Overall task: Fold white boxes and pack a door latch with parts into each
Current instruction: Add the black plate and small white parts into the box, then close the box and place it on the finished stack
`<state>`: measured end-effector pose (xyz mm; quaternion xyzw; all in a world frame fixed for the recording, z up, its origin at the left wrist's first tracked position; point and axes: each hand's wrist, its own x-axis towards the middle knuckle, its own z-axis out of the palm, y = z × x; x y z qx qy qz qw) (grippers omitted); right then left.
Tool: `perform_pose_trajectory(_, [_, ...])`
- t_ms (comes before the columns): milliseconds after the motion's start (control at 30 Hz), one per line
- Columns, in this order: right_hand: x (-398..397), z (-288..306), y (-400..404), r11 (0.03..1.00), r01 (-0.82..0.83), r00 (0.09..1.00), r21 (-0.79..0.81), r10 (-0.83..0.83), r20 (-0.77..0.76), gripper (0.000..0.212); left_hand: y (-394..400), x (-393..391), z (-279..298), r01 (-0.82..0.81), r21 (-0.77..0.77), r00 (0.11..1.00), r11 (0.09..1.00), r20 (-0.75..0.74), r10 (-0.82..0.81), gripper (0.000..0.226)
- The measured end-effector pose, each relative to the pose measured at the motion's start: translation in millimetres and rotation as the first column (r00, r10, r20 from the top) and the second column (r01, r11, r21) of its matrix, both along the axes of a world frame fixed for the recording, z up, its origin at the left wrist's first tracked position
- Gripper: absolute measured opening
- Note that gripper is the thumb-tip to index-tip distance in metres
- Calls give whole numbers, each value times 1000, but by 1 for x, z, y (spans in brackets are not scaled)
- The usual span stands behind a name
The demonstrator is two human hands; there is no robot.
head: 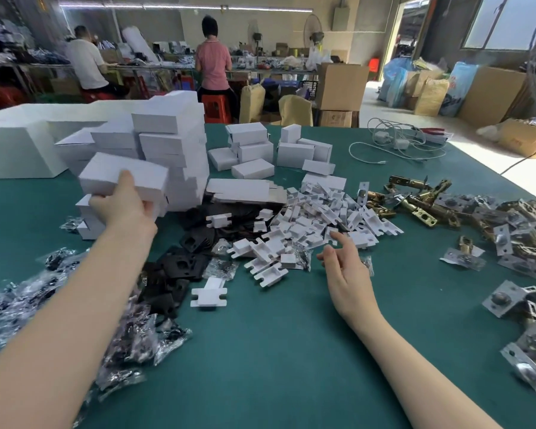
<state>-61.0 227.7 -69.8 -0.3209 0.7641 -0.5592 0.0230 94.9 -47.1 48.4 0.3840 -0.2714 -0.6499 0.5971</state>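
Closed white box placed on finished stack; free hand reaching toward inserts.

Left hand (123, 202) gripped a folded white box (123, 176), thumb on top and fingers beneath, at the near edge of the box stack (171, 150) just beyond it. Right hand (342, 267) hovered with fingers loosely spread, holding nothing, white inserts (294, 233) just ahead of its fingertips, door latches (427, 205) further to its right. Judgement: seat the box square on the stack before letting go, since the pile looked uneven.
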Motion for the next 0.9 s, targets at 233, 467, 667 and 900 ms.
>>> perform_pose_trajectory(233, [2,3,3,1000,1,999,23,-2,32,66,-37,12,-4,-31,105,988,994,156,14,47])
perform_pose_trajectory(467, [3,2,3,997,-5,1000,75,4,15,29,-58,15,-12,-62,129,896,990,443,-2,60])
perform_pose_trajectory(667, [3,3,3,992,-33,999,124,33,-1,26,-42,6,-18,-215,-8,764,977,621,173,71])
perform_pose_trajectory(900, [5,4,2,979,-34,997,200,46,-59,24,35,-69,-26,349,-852,669,389,518,533,36])
